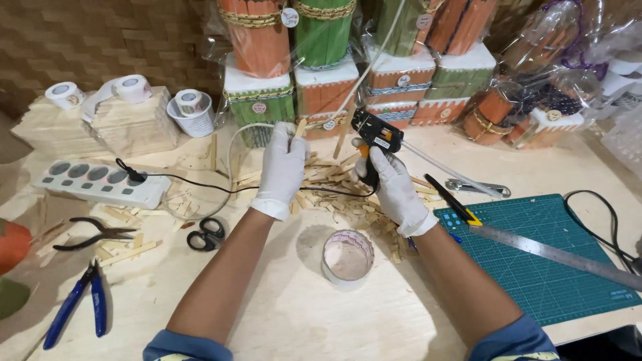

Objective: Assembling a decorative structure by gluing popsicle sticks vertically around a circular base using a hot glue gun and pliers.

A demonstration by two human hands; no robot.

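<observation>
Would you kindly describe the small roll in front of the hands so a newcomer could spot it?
Start at the green cutting mat on the wooden table. Just left of it, between the person's forearms, stands a short white tape roll. Unlike the rolls at the back left, it stands alone with its hollow core facing up.

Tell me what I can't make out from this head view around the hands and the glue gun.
- Head view: left hand grips a small wooden stick; the glove hides its lower part.
- Right hand wraps the glue gun; the trigger is covered by fingers.
- Whether the nozzle touches the stick: too small to tell.
- Steel ruler runs off the right edge.
- Stick pile is partly behind both hands.
</observation>
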